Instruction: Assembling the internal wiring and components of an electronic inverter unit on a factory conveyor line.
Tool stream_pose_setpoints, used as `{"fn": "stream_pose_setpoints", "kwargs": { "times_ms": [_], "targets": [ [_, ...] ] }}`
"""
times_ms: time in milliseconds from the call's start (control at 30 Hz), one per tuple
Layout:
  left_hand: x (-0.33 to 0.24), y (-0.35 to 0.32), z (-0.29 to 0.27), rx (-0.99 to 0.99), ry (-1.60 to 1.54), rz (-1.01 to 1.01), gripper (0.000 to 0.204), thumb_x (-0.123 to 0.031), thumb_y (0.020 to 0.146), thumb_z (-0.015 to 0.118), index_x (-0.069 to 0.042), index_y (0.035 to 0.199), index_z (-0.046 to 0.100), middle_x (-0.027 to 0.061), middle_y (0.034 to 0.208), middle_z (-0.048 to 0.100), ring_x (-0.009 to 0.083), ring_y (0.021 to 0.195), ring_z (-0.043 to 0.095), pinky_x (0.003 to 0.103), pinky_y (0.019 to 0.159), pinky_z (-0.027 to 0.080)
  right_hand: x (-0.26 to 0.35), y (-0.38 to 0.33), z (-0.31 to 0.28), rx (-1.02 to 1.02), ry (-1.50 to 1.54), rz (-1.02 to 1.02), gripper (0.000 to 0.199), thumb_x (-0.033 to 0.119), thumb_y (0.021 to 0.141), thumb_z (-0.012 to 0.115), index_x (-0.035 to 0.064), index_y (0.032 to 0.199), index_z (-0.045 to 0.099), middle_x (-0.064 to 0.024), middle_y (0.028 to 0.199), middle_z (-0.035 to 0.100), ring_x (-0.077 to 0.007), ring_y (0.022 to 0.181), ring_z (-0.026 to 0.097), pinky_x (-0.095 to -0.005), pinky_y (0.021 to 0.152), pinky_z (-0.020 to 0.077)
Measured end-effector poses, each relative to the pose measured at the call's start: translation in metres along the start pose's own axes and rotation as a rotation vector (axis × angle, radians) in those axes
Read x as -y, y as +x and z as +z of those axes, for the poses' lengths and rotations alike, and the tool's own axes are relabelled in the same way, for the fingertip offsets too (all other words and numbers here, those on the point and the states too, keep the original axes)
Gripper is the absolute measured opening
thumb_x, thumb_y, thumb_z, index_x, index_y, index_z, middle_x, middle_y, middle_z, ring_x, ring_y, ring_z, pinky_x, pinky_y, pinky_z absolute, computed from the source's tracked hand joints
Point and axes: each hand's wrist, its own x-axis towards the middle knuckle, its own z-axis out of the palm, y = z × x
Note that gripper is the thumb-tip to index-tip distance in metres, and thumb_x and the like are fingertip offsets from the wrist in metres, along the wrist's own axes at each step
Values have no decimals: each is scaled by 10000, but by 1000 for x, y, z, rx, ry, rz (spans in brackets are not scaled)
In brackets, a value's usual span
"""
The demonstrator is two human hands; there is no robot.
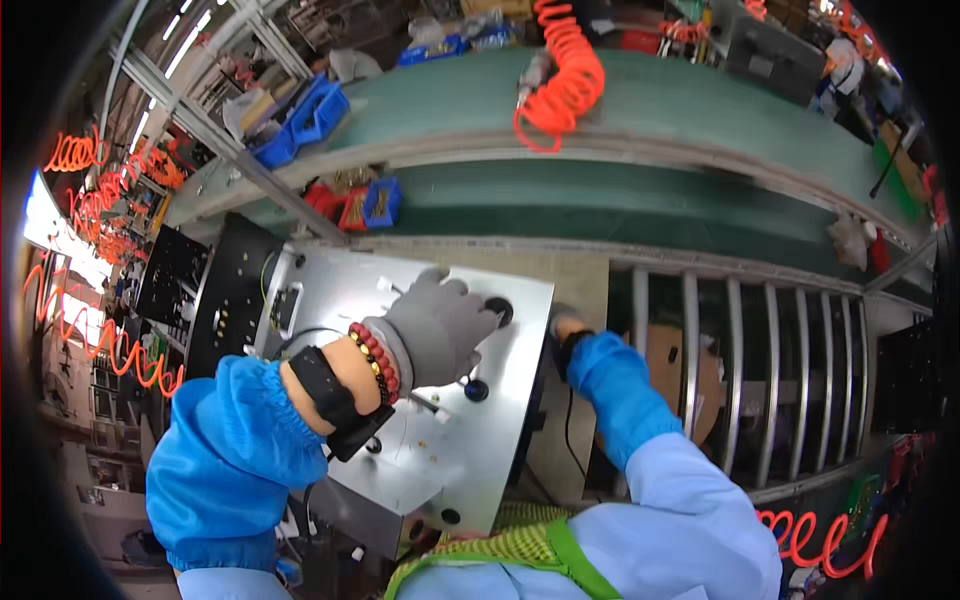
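My left hand (440, 325), in a grey glove with a red bead bracelet and a black strap at the wrist, lies over a shiny metal panel (470, 425). Its fingers look apart and partly stretched out, with nothing seen in them. Close to the fingertips is a round black part (499, 311) on the panel; a second dark round part (475, 389) sits below the palm. My right hand (568, 325) is at the panel's right edge, mostly hidden by its cuff and sleeve, so its fingers do not show. Short cables with white connectors stick out of the panel.
Right of the panel runs a rack of metal rollers (732, 370). Beyond lies a green conveyor bench (680, 100), with an orange coiled hose (570, 85) hanging over it. Blue bins (315, 110) stand at the back left. Black perforated panels (232, 285) lean on the left.
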Motion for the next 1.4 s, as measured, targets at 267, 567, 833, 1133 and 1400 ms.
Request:
{"fn": "stream_pose_setpoints", "kwargs": {
  "times_ms": [267,567,833,1133,1400],
  "targets": [
    [7,9,14,210,-289,-114,533,-333,815,760,-69,1234,563,177,1332,572,369,1132,625,475,924,527,57,-53,-65,-49,187,13,401,337,912,618,85,1206,722,-208,1261,677,-391,1189,640,-463,981,526],
    [6,-12,31,114,-235,-60,863,-327,778,774,7,1468,377,256,1536,378,393,1300,540,444,1009,524,80,-158,-147,33,-38,97,417,354,930,605,92,1239,704,-178,1277,678,-379,1208,630,-452,992,521],
    [8,-9,33,136,-265,-81,863,-305,777,772,-16,1482,367,251,1534,383,376,1303,549,441,1013,521,64,-36,-114,-37,-26,-464,309,307,938,573,65,1066,715,-149,1017,745,-347,913,720,-451,757,560],
    [9,-11,26,138,-316,-76,749,-218,763,716,-18,1429,436,202,1422,447,342,1256,562,433,959,539,-34,-43,-147,-290,1782,-147,202,245,968,609,123,1127,631,-50,1067,692,-201,954,684,-379,803,559],
    [15,-7,19,169,-326,-55,789,-358,801,756,-73,1468,443,203,1515,441,379,1187,624,459,982,538,17,-141,-193,-678,1538,-180,308,128,1039,488,126,1347,499,-85,908,665,-67,600,506,-226,476,417]
  ]
}}
